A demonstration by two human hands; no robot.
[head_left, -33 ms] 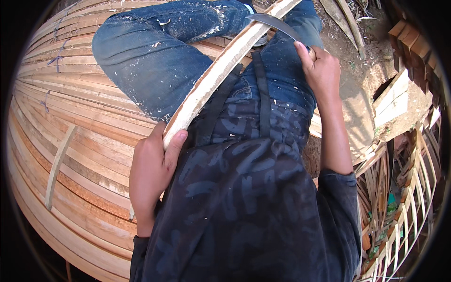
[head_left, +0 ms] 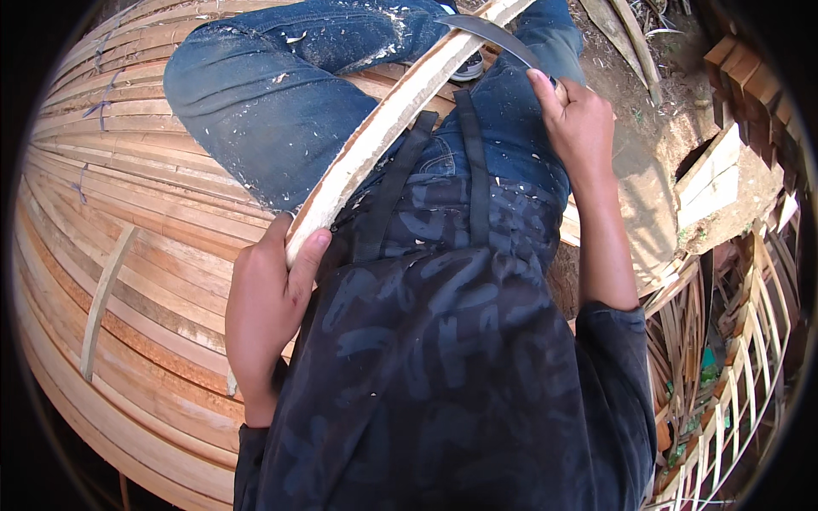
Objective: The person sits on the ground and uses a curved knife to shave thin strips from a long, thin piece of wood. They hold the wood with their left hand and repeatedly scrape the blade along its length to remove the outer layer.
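The left hand (head_left: 267, 285) clamps the strip (head_left: 383, 123) by its near end, presumably to steady it aslant over the legs (head_left: 264, 119), while the right hand (head_left: 581, 128) grips the knife (head_left: 509, 43) (curved, crossing the strip's far part), likely for control

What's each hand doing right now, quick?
Left hand: closed on the near end of the wood strip.
Right hand: closed around the handle of the knife, its blade across the strip.
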